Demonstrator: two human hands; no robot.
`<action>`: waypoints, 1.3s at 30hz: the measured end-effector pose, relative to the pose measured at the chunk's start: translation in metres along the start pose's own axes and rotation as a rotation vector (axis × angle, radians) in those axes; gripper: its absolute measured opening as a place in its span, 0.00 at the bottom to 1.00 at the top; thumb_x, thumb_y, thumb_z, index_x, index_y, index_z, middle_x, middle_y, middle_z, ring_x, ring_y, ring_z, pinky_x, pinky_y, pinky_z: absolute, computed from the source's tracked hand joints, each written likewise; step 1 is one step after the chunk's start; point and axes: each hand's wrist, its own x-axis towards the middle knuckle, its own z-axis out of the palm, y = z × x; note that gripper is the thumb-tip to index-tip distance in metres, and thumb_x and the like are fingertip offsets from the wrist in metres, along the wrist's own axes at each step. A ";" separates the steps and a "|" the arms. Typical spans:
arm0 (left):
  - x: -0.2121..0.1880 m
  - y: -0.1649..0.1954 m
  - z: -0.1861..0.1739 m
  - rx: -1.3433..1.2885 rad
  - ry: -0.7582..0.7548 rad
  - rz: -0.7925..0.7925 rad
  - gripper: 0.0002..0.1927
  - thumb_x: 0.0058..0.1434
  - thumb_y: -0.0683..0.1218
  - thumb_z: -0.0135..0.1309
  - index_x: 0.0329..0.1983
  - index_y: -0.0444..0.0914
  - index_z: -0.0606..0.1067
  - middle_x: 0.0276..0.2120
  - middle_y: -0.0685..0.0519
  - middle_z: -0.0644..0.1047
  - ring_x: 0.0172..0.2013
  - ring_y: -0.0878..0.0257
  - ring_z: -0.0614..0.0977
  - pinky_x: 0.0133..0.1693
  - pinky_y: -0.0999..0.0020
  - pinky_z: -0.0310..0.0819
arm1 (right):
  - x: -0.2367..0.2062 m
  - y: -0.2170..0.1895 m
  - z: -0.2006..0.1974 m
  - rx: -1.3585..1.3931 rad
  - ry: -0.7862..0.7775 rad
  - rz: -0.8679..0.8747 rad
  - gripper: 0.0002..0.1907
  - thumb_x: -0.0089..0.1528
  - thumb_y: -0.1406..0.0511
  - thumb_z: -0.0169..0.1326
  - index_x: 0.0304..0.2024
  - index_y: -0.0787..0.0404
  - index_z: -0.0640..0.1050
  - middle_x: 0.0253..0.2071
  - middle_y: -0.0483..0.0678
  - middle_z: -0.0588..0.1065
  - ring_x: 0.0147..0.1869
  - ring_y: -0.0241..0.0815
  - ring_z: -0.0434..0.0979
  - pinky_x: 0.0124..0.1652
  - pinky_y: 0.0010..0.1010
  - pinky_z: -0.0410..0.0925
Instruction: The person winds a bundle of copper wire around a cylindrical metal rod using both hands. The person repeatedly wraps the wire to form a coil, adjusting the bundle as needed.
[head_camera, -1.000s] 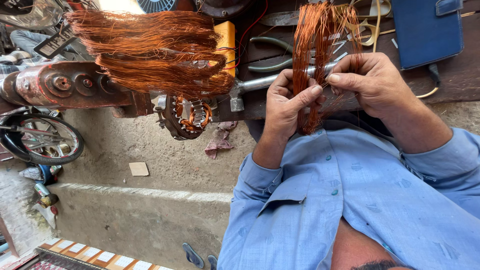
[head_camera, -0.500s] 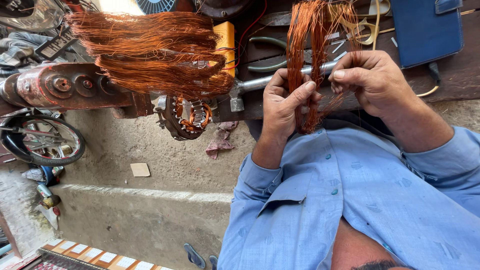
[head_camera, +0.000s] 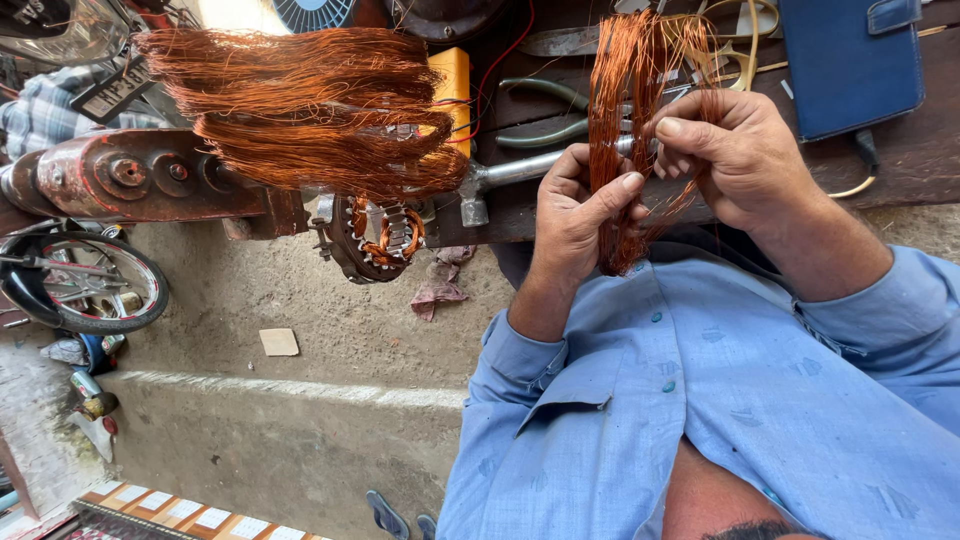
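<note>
Holding a hank of copper winding wire (head_camera: 622, 130) upright in front of my chest, both hands on it. My left hand (head_camera: 575, 215) is gripping the bundle from the side, thumb pressing across the strands, fingers curled shut around them. My right hand (head_camera: 735, 160) is pinching the same bundle a little higher, thumb and forefinger closing tight on a few strands, the other fingers folded behind. The hank is running from above the hands, near the bench edge, down to its lower end just over my blue shirt (head_camera: 720, 400), with loose strands fanning out beside the right hand.

To the left, a much bigger mass of copper wire (head_camera: 310, 105) is spilling sideways out of a motor stator (head_camera: 380, 235), which is sitting against a rusty red metal casting (head_camera: 140, 180). A steel handle (head_camera: 520, 170) is sticking out between that and my left hand. On the dark wooden bench (head_camera: 900, 150): green-handled pliers (head_camera: 545, 110), a yellow block (head_camera: 452, 80), a blue wallet-type case (head_camera: 850, 60). Below the bench, dusty ground, a crumpled rag (head_camera: 440, 285), a small card scrap (head_camera: 279, 342), and a bicycle wheel (head_camera: 95, 290) at far left.
</note>
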 end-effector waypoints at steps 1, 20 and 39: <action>0.000 0.001 -0.001 -0.005 -0.003 0.003 0.12 0.66 0.38 0.62 0.49 0.34 0.72 0.37 0.49 0.80 0.31 0.64 0.84 0.28 0.71 0.81 | 0.001 0.000 0.001 0.003 -0.013 -0.015 0.04 0.71 0.73 0.56 0.47 0.69 0.79 0.38 0.53 0.77 0.38 0.39 0.76 0.41 0.29 0.72; 0.001 -0.004 -0.005 0.016 -0.009 0.067 0.16 0.66 0.38 0.63 0.54 0.33 0.73 0.44 0.50 0.81 0.44 0.66 0.83 0.45 0.70 0.81 | -0.009 0.005 0.002 0.006 -0.099 -0.043 0.08 0.69 0.71 0.59 0.48 0.71 0.78 0.35 0.52 0.77 0.40 0.39 0.77 0.44 0.27 0.73; 0.002 -0.003 -0.007 -0.009 -0.017 0.075 0.16 0.64 0.36 0.65 0.52 0.33 0.73 0.42 0.50 0.81 0.39 0.67 0.82 0.41 0.73 0.79 | -0.008 0.003 0.002 0.140 -0.080 0.018 0.04 0.69 0.73 0.51 0.46 0.67 0.75 0.39 0.55 0.78 0.45 0.44 0.79 0.48 0.32 0.74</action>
